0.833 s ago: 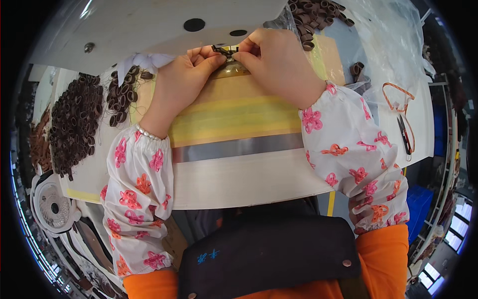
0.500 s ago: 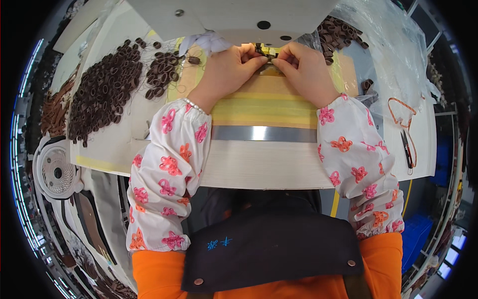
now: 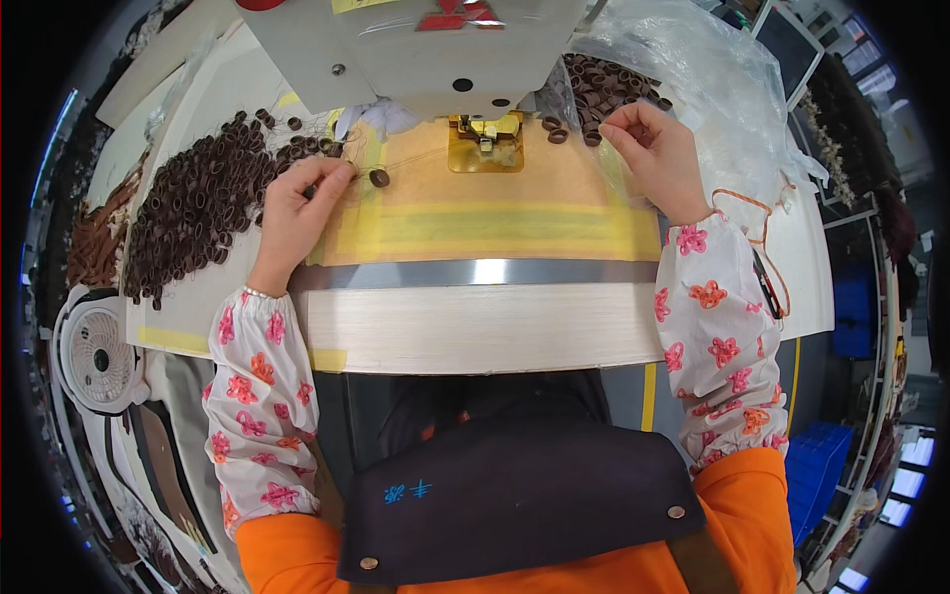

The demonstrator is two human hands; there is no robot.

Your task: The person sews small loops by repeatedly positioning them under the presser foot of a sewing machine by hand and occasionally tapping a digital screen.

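At the left of the sewing machine (image 3: 485, 134), my left hand (image 3: 302, 203) pinches a small brown loop (image 3: 310, 191), mostly hidden by the fingers. A thread runs from beside this hand toward the needle area. Just right of its fingertips, a single brown loop (image 3: 379, 178) lies on the work surface. My right hand (image 3: 653, 153) is at the edge of the right-hand pile of brown loops (image 3: 609, 84), thumb and forefinger closed on one loop (image 3: 592, 137). The gold plate under the machine's presser foot has no loop visible on it.
A large heap of brown loops (image 3: 193, 208) with loose threads covers the left of the table. Clear plastic sheeting (image 3: 703, 79) lies at the right, near thread snips (image 3: 767, 285) on an orange cord. A white fan (image 3: 99, 356) stands left of the table.
Both hands have left the needle area. The left hand went left to the loop heap with a loop; the right went right to the other pile. The view has shifted, showing more of the machine.
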